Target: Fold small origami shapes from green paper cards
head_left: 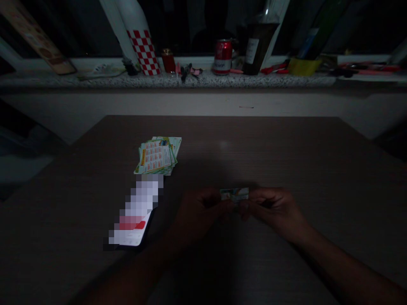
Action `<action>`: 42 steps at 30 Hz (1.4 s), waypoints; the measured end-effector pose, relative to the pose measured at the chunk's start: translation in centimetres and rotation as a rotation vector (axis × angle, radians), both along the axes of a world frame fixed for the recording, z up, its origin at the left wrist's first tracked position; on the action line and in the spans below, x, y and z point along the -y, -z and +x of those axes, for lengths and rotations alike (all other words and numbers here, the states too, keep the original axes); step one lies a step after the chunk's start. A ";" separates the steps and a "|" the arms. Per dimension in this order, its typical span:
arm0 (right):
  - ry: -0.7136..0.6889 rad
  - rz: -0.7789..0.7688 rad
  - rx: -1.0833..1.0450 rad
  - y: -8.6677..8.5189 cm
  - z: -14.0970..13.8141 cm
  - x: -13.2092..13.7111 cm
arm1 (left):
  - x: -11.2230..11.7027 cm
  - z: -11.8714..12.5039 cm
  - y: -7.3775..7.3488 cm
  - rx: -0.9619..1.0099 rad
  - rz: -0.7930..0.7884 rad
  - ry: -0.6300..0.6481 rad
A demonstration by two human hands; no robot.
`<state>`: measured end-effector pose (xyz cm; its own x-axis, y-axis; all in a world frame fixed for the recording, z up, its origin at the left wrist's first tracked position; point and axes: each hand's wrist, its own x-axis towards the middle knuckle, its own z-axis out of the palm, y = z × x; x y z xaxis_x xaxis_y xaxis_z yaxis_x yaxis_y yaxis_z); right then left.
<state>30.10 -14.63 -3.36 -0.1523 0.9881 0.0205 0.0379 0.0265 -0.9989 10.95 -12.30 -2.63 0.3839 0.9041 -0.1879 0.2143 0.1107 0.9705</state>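
Note:
Between both hands, over the middle of the table (203, 148), is a small printed card (234, 194) with green and white on it. My left hand (203, 209) pinches its left side between thumb and fingers. At the card's right side, my right hand (275, 207) grips it the same way. The thumbs cover its lower edge, and dim light hides the print. Left of the hands lies a loose, fanned stack of printed cards (155, 156), the top one bearing a calendar-like grid. Just below the stack, a phone (136, 224) lies with its screen lit and mostly pixelated.
Beyond the table runs a speckled stone windowsill (203, 82). On it stand a red-and-white checkered bottle (144, 46), a red can (222, 57), a dark bottle (254, 48), a small red jar (168, 60) and a yellow container (303, 67). The room is dark.

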 end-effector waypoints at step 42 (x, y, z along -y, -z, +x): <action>-0.034 -0.031 0.059 0.6 -0.2 0.2 | -0.5 -0.1 0.5 0.044 -0.072 0.047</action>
